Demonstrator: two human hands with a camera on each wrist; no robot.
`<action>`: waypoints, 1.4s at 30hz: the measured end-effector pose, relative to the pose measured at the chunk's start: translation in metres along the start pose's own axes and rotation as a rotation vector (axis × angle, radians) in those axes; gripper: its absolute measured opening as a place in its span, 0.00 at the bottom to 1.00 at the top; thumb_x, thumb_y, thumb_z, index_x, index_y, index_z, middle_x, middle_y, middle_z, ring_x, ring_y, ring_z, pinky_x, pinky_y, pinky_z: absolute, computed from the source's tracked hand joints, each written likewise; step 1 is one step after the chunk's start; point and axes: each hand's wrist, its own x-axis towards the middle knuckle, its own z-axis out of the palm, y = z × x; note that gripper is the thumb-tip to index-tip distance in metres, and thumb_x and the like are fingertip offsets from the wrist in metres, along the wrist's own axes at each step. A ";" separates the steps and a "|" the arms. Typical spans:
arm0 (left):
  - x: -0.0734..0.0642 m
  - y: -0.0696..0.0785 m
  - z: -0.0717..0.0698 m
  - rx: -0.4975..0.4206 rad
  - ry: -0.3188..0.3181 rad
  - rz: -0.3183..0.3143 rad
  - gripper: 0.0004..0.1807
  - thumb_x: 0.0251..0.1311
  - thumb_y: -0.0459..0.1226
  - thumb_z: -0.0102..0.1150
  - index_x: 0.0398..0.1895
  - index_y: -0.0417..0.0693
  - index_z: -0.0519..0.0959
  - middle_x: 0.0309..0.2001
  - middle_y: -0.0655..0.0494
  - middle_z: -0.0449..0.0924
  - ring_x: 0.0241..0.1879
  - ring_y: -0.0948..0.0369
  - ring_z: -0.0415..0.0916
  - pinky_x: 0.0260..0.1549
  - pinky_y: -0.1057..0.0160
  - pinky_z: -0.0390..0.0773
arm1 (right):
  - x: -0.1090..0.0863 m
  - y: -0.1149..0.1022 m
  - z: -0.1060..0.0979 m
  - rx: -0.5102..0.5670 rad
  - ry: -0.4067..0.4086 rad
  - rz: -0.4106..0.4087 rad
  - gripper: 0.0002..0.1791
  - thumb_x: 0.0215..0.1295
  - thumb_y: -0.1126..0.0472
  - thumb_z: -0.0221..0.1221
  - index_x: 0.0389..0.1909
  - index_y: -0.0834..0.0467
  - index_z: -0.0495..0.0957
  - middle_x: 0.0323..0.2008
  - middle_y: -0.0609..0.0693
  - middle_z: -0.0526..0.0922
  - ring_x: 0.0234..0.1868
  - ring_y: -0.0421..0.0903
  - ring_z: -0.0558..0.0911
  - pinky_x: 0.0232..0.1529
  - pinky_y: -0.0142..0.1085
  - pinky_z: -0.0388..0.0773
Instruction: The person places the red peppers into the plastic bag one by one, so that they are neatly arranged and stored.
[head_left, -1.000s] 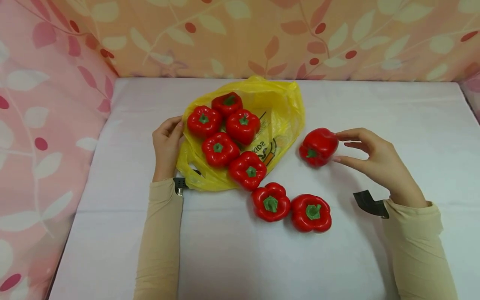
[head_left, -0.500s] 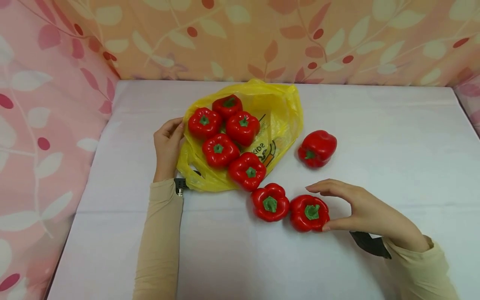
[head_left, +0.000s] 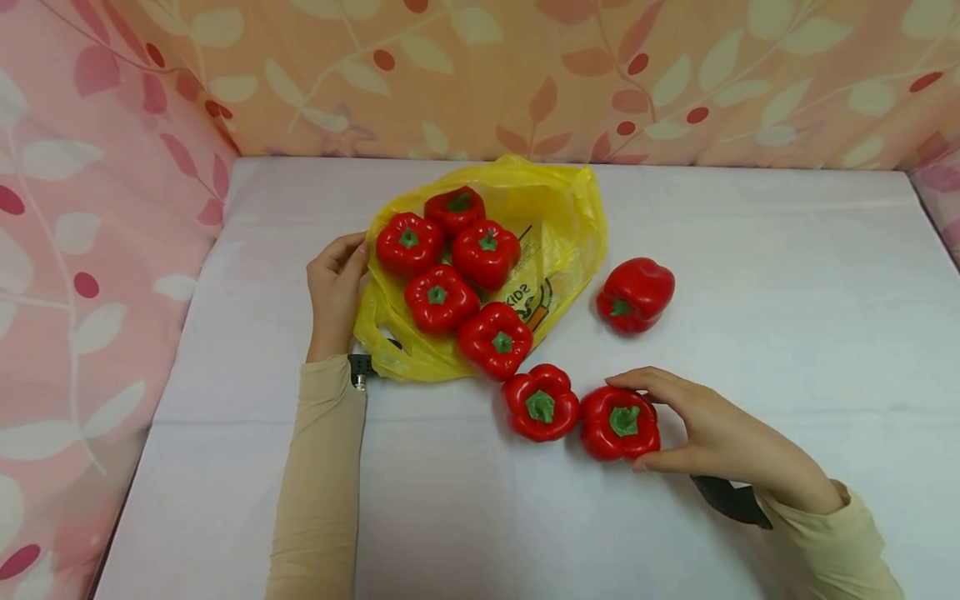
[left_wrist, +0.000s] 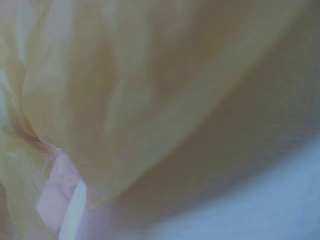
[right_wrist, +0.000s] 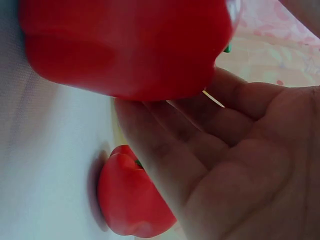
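At the left rim of a yellow plastic bag (head_left: 566,229), my left hand (head_left: 335,283) pinches the film. Inside the spread bag lie several red bell peppers (head_left: 411,250), one of them right at its front edge. In the head view my right hand (head_left: 723,437) has its thumb and fingers on opposite sides of a red bell pepper (head_left: 604,433) on the table. The right wrist view shows my fingers (right_wrist: 155,142) against this pepper's side (right_wrist: 125,55). Touching its left side in the head view is another pepper (head_left: 536,421). Yellow film (left_wrist: 125,100) fills much of the left wrist view.
A separate red bell pepper (head_left: 637,292) lies on its side, right of the bag. The white tabletop (head_left: 810,283) ends at a patterned orange cloth (head_left: 465,75) at the back and a pink one (head_left: 67,275) on the left.
My right hand has left the pepper lying on its side, come down toward the front, and placed its fingers around the rightmost front pepper. The left hand stays at the bag's rim.
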 end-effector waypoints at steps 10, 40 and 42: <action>0.000 0.000 0.000 -0.007 0.001 -0.005 0.11 0.64 0.35 0.56 0.44 0.38 0.82 0.42 0.50 0.81 0.43 0.56 0.76 0.46 0.67 0.78 | 0.000 0.001 -0.004 -0.060 0.050 0.005 0.42 0.40 0.58 0.76 0.60 0.50 0.70 0.53 0.40 0.74 0.52 0.38 0.73 0.48 0.31 0.77; 0.001 -0.001 0.001 0.014 -0.006 0.021 0.11 0.65 0.34 0.55 0.45 0.36 0.81 0.42 0.51 0.81 0.43 0.57 0.77 0.45 0.67 0.79 | 0.081 -0.022 -0.033 0.235 0.478 0.290 0.36 0.52 0.60 0.70 0.63 0.57 0.68 0.56 0.52 0.74 0.51 0.49 0.78 0.45 0.23 0.76; 0.001 -0.001 0.001 0.022 -0.005 0.021 0.11 0.65 0.34 0.55 0.45 0.36 0.81 0.42 0.51 0.81 0.43 0.57 0.77 0.46 0.67 0.79 | 0.088 -0.021 -0.032 0.260 0.493 0.294 0.36 0.52 0.59 0.70 0.63 0.57 0.68 0.56 0.52 0.74 0.52 0.49 0.77 0.46 0.26 0.77</action>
